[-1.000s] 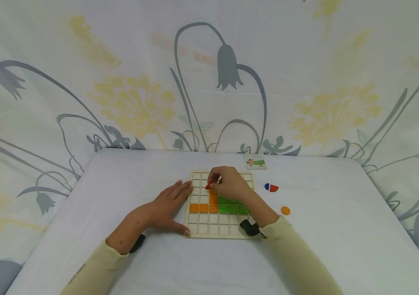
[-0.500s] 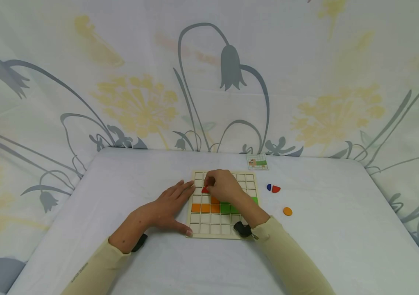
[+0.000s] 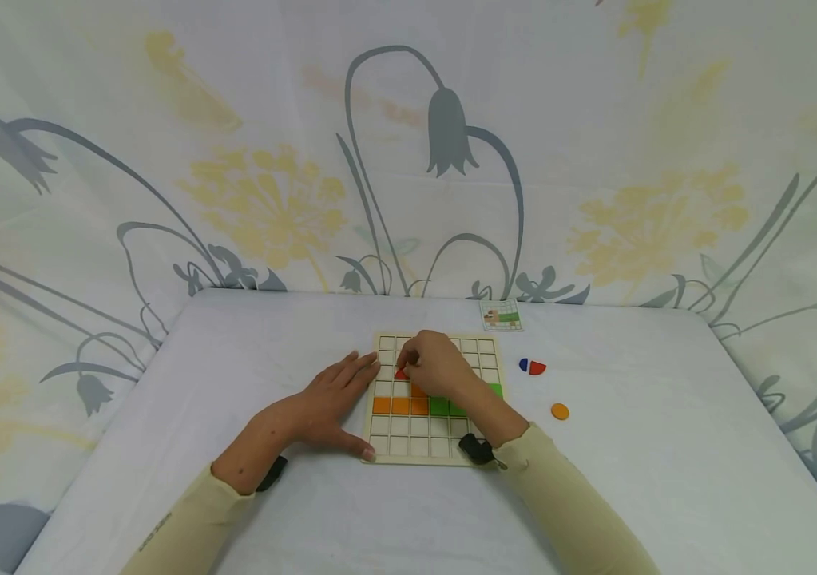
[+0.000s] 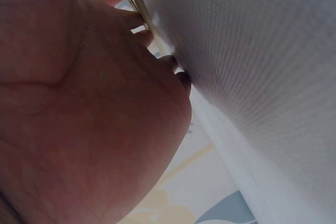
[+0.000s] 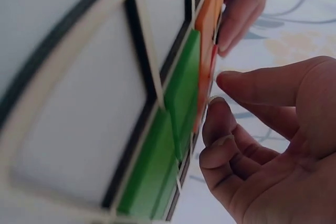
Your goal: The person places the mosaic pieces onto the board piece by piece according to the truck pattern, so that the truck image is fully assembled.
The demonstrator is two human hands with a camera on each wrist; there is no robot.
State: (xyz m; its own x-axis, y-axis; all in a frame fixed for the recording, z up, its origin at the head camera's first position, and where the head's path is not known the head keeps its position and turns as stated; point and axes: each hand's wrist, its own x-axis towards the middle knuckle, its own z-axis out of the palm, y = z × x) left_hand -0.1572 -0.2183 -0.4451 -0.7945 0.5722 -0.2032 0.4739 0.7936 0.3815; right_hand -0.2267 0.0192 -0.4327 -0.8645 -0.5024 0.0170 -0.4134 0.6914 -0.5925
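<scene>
A square wooden grid board lies on the white-covered table. My left hand rests along its left edge, fingers spread and thumb at the near corner. With curled fingers, my right hand holds a small red piece at a cell in the upper left of the grid; the fingers partly hide its shape. In the right wrist view the thumb and fingertips are close to the board's face. Orange tiles and green tiles fill some cells, partly covered by my right forearm.
Right of the board lie a red half-disc, a blue half-disc and an orange disc. A small printed pattern card lies behind the board, near the back edge. A flowered cloth hangs behind the table.
My right hand has shifted slightly left and toward me, bringing the red piece down from above the orange column to a cell at its left. The left hand stays at the board's edge.
</scene>
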